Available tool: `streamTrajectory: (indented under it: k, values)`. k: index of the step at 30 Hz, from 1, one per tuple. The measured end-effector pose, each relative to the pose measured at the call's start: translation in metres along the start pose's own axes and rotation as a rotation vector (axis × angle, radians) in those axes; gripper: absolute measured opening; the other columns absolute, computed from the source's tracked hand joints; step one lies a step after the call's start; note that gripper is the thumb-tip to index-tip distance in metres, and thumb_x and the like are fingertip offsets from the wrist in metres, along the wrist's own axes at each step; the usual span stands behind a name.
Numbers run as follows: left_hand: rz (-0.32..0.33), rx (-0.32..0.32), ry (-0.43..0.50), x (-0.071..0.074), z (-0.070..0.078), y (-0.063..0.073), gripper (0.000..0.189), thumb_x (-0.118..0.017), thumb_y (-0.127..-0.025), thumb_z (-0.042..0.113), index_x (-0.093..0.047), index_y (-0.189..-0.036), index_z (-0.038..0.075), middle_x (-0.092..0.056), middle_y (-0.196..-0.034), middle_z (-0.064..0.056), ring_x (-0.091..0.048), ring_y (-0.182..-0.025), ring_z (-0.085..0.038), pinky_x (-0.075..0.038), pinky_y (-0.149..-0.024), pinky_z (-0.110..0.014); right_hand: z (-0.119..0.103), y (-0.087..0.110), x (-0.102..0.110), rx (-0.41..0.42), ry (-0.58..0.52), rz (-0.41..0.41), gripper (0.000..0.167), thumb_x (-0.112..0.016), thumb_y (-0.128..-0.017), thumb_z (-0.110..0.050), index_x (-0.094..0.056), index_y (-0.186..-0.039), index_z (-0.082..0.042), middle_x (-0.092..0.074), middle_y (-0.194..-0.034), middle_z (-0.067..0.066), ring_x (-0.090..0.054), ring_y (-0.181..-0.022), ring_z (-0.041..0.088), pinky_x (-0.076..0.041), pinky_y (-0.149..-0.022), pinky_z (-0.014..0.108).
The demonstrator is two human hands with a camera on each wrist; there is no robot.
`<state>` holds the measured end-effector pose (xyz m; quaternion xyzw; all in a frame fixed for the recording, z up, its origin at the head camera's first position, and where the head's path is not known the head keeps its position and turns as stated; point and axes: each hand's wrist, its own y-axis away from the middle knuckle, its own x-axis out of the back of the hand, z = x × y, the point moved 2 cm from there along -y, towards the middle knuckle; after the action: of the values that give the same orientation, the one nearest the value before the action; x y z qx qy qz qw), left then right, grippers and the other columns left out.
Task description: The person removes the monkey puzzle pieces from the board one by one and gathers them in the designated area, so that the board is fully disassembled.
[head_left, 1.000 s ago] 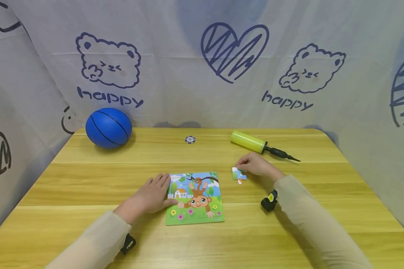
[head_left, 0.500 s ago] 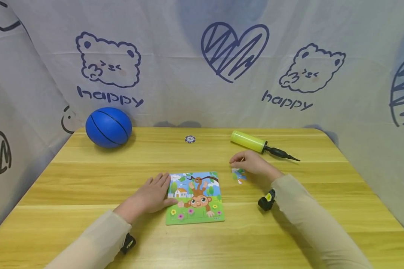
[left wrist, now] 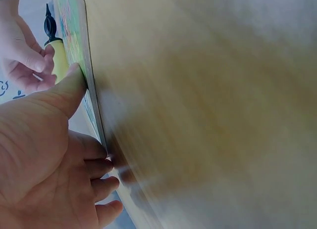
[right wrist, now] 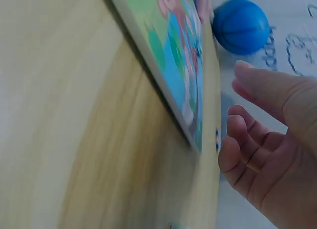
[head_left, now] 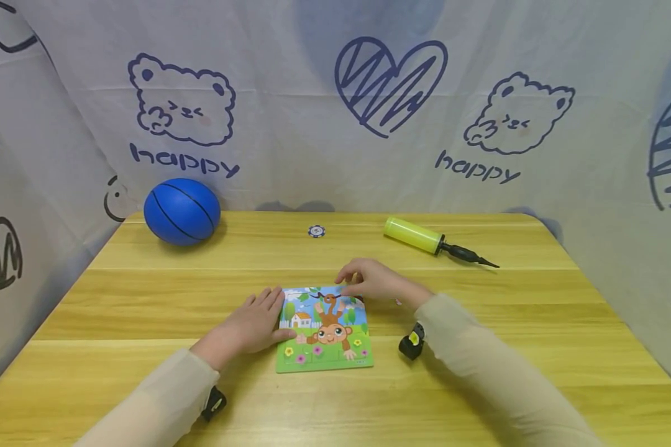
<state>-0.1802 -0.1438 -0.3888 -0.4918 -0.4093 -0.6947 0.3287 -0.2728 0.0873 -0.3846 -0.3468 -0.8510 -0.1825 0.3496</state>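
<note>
A square jigsaw puzzle (head_left: 330,335) with a hanging monkey lies flat on the table, its picture also visible in the right wrist view. My left hand (head_left: 251,323) rests along the left edge, fingers straight, thumb over the puzzle's face. Above the upper right corner hovers my right hand (head_left: 371,279), thumb and fingers apart and loosely bent. Nothing sits between those fingers in the right wrist view. Right of the puzzle, a small puzzle piece (head_left: 399,302) is mostly hidden behind the right wrist.
A blue ball (head_left: 182,212) stands at the back left of the wooden table (head_left: 145,298). Behind the puzzle lies a poker chip (head_left: 316,231). The yellow hand pump (head_left: 412,235) with a black nozzle lies at the back right, beyond the right hand. A printed cloth (head_left: 291,124) hangs behind.
My right hand has left the small puzzle piece and moved left to the puzzle's upper right corner. The piece stays behind on the table. My left hand keeps its place.
</note>
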Motion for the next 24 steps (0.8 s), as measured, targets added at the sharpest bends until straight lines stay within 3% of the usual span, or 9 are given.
streamTrajectory:
  k: [7,16,24]
  values:
    - [-0.007,0.013,-0.001,0.0,-0.001,-0.001,0.08,-0.047,-0.093,0.047,-0.021,-0.14,-0.011,-0.016,-0.147,-0.027,-0.015,-0.134,-0.04,-0.015,-0.108,-0.051,-0.016,-0.015,-0.018,0.046,0.081,-0.103,0.026,-0.066,-0.087,-0.018,-0.065,-0.112,-0.013,-0.051,-0.099,0.004,-0.05,-0.082,0.015,-0.046,-0.071,0.027]
    - [-0.008,0.015,-0.006,0.0,0.0,-0.003,0.079,-0.047,-0.093,0.047,-0.022,-0.14,-0.011,-0.017,-0.147,-0.027,-0.015,-0.134,-0.041,-0.016,-0.107,-0.051,-0.024,-0.025,-0.032,0.054,0.183,-0.168,0.036,-0.067,-0.086,-0.021,-0.062,-0.121,-0.016,-0.047,-0.095,0.002,-0.043,-0.082,0.015,-0.041,-0.07,0.026]
    - [-0.006,0.015,-0.003,-0.002,-0.002,-0.003,0.079,-0.047,-0.093,0.046,-0.022,-0.14,-0.012,-0.017,-0.147,-0.027,-0.015,-0.134,-0.041,-0.015,-0.107,-0.052,-0.028,-0.025,-0.034,0.055,0.161,-0.202,0.039,-0.066,-0.086,-0.014,-0.06,-0.124,-0.012,-0.046,-0.092,0.004,-0.038,-0.077,0.016,-0.034,-0.064,0.024]
